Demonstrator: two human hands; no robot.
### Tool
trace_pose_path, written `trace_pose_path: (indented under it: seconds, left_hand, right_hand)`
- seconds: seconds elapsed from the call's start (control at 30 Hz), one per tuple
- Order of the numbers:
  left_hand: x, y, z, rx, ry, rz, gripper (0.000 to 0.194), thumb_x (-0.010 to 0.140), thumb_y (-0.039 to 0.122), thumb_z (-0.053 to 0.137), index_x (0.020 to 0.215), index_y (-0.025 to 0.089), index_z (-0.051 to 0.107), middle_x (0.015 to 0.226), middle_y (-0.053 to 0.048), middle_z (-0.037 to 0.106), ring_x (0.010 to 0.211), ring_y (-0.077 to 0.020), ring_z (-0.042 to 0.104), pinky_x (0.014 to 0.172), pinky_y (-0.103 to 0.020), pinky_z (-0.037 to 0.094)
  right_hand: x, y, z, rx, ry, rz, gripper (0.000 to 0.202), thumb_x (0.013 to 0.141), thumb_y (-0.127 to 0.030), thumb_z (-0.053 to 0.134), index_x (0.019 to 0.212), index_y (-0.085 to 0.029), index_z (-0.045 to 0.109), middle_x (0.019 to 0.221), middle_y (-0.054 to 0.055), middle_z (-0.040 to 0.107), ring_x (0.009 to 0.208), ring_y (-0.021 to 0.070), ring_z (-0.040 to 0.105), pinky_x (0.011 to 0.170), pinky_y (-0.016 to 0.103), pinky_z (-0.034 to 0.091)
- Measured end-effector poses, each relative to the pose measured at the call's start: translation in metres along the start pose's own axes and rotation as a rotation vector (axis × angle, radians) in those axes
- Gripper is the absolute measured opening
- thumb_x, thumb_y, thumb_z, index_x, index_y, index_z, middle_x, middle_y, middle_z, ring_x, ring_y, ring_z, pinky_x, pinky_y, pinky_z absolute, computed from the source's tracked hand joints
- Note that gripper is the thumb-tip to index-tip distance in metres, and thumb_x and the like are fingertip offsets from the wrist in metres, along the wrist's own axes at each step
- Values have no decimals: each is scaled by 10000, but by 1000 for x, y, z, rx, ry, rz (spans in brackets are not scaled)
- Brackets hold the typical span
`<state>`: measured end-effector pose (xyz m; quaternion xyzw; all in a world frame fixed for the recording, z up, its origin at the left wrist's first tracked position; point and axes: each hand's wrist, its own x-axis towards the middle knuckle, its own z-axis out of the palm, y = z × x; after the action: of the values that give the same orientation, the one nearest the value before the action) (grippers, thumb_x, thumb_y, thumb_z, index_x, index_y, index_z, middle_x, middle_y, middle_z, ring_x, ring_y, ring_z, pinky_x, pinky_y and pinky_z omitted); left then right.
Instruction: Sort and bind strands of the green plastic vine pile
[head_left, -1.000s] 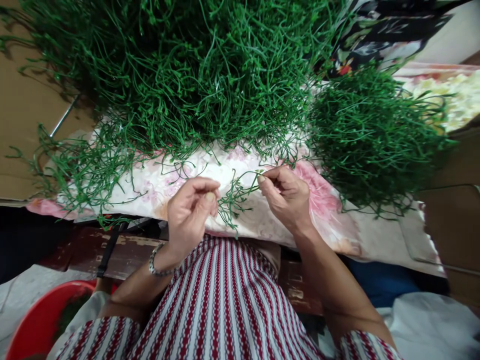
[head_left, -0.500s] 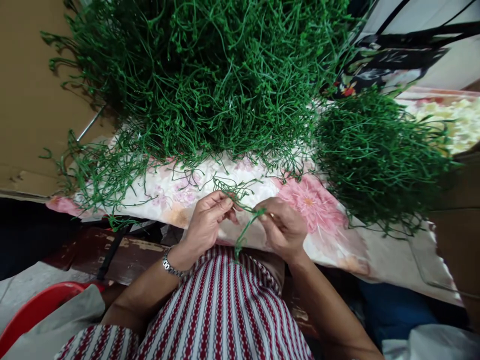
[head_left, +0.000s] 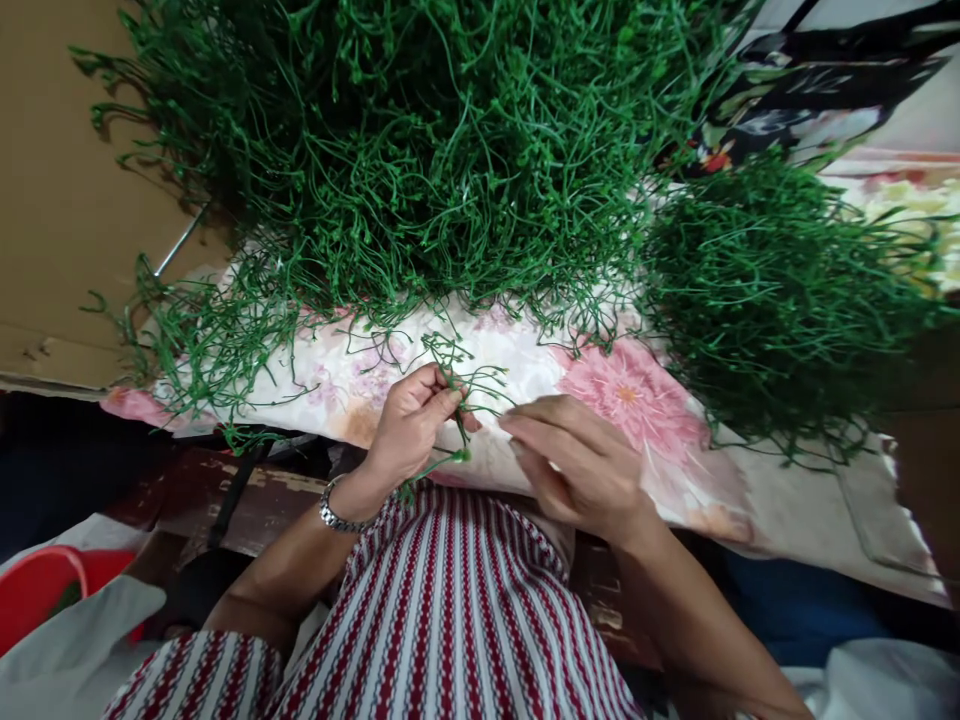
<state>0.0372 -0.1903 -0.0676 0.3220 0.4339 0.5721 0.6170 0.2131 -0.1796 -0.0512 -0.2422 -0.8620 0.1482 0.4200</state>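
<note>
My left hand is closed in a pinch around a thin green plastic-looking plant sprig. Branched tips of the sprig fan out above and to the right of the fingers, and a lower stem hangs down towards the lap. To the right, my right hand has its fingers stretched towards the sprig's tips, thumb apart, with nothing seen between them. Whether a fingertip touches a tip I cannot tell. Both hands are over the front edge of a flowered cloth.
A large heap of green sprigs fills the far side. A smaller pile lies right, and loose sprigs lie left. Cardboard stands at left, a black flowered bag at back right. A red bucket sits low left.
My right hand has let go of the stem it was pinching and moved right, its fingers straightening. That stem now hangs below my left hand, which keeps its grip on the sprig.
</note>
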Motion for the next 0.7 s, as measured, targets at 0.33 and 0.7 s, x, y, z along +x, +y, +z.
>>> trace_pose_path:
  seconds: [0.33, 0.7]
  left_hand:
    - [-7, -6, -5, 125, -113, -87, 168, 760, 287, 619, 702, 155, 531, 558, 41, 512, 442, -60, 489, 464, -190, 392]
    - [-5, -14, -1, 405, -66, 28, 61, 728, 164, 588, 744, 168, 529, 641, 41, 531, 490, -47, 459, 480, -157, 381]
  right_hand:
    - [1, 14, 35, 99, -32, 106, 255, 836, -191, 489, 1090, -172, 478, 949, 89, 600, 896, 193, 554, 779, 372, 478]
    - [-11, 4, 30, 253, -108, 473, 158, 849, -182, 470, 1004, -184, 437, 856, 29, 540, 737, 112, 531, 653, 245, 453]
